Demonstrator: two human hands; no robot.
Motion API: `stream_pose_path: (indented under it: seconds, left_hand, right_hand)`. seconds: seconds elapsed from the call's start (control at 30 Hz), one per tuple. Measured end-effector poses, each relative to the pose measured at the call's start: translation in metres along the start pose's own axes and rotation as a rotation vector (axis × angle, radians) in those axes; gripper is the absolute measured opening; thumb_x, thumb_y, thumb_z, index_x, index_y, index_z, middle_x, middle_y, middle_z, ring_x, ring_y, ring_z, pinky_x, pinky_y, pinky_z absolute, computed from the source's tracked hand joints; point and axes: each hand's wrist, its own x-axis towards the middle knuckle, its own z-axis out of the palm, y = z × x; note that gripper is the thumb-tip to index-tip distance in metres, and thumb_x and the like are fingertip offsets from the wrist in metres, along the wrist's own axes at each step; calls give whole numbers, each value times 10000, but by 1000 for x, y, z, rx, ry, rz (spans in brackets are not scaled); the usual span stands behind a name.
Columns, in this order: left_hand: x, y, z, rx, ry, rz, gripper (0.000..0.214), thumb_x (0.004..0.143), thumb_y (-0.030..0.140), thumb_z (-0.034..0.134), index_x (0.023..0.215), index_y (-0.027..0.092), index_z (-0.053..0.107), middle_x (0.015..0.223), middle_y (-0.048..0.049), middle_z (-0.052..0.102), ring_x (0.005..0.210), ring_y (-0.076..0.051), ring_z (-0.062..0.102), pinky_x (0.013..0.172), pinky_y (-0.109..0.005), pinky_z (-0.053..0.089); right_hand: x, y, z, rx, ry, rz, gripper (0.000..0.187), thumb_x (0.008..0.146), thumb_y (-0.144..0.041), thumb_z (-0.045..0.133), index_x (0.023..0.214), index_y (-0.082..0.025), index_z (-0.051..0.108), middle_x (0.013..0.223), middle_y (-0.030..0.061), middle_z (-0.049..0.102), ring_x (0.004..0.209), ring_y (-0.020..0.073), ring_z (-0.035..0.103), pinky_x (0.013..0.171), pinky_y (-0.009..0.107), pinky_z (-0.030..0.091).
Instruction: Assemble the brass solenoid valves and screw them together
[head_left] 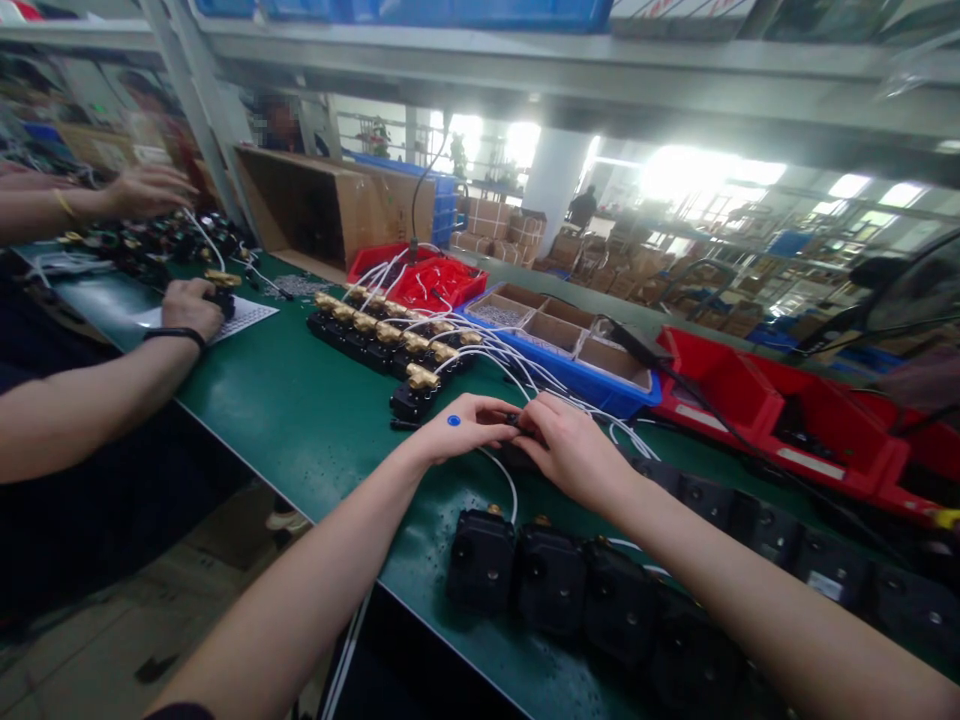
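My left hand point(469, 432) and my right hand point(570, 445) meet over the green bench, fingers pinched together around a small dark piece point(517, 422). The fingers cover most of that piece, so its kind cannot be made out. A white cable point(510, 485) curves from below my hands to the nearest black box-shaped unit point(481, 560), one of several standing in a row. Just beyond my left hand lies a black unit with a brass fitting point(422, 377). Behind it stand rows of similar units with brass fittings point(388, 333), trailing white cables to the right.
A blue divided tray point(622, 392), a red bin point(427, 290) and more red bins point(817, 465) line the back of the green bench point(300, 440). Another row of black units point(772, 530) runs rightward. At left, a co-worker's hands point(191, 308) handle parts beside a cardboard box point(367, 215).
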Motion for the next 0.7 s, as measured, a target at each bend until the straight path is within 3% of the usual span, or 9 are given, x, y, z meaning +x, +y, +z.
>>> stream_pose_path:
  seconds: [0.23,0.43,0.7]
  left_hand:
    - [1,-2,0,1,55,-4,327,676,252,758,976,127,723,874,-70,733,824,-179,676,727,-260,524]
    - [2,-1,2,-3,77,19,305,649,236,756,931,125,718,873,-69,732,822,-182,669,765,-286,513]
    - [2,1,2,-34,68,15,329,594,241,786,887,109,713,811,-57,727,785,-177,663,766,-277,497]
  right_hand:
    - [-1,-4,1,-52,-6,-42,72,899,-163,581,948,-115,604,941,54,527,845,119,498,726,217,382]
    - [1,-4,2,-66,-2,3,126,872,-198,645,883,-100,568,876,37,515,749,94,477,650,198,363]
    - [4,-14,-6,-203,-91,-28,82,912,-185,568,925,-106,588,923,55,515,810,123,489,695,221,369]
